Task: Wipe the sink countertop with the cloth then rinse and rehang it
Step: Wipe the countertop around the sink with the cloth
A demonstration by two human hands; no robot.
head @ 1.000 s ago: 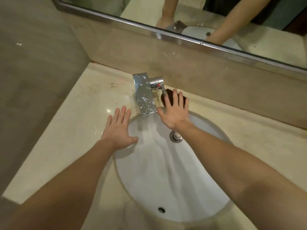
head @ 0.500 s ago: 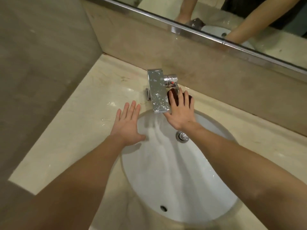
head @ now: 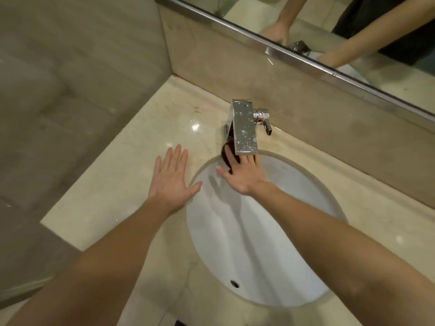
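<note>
- A dark cloth (head: pixel 226 153) is pressed flat on the marble countertop (head: pixel 131 175) under the chrome faucet (head: pixel 244 128) by the right hand (head: pixel 242 175), fingers spread;
- The left hand (head: pixel 170 178) is laid flat, empty, beside the white basin (head: pixel 259 243)

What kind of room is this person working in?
Most likely a bathroom, perhaps a hotel's. An oval white sink basin is set under a beige marble countertop, with a square chrome faucet behind it and a wall mirror above.

Right hand (head: pixel 242 177) presses dark cloth (head: pixel 226 152) under the faucet (head: pixel 244 128).
</note>
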